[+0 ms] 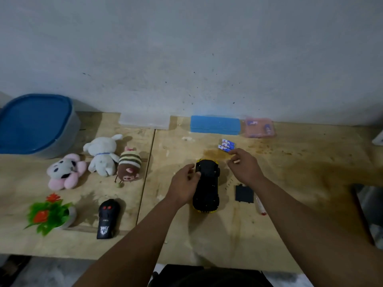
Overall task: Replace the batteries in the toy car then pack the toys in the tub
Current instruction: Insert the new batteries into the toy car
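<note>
The toy car (207, 184) lies upside down on the wooden table, black underside up with yellow edges showing. My left hand (185, 183) holds its left side, thumb on the underside. My right hand (244, 167) hovers just right of the car's far end with loosely curled fingers, holding nothing that I can see. Three blue-and-white batteries (226, 145) lie just beyond that hand. The black battery cover (244, 193) lies right of the car, with a small screwdriver (260, 206) beside it. The tub (37, 125) with a blue lid stands at the far left.
Three plush toys (101, 156) lie left of the car, with a plastic plant (50, 214) and a black remote (107, 218) nearer me. A clear box (145, 122), a blue box (215, 125) and a pink case (260, 128) line the wall.
</note>
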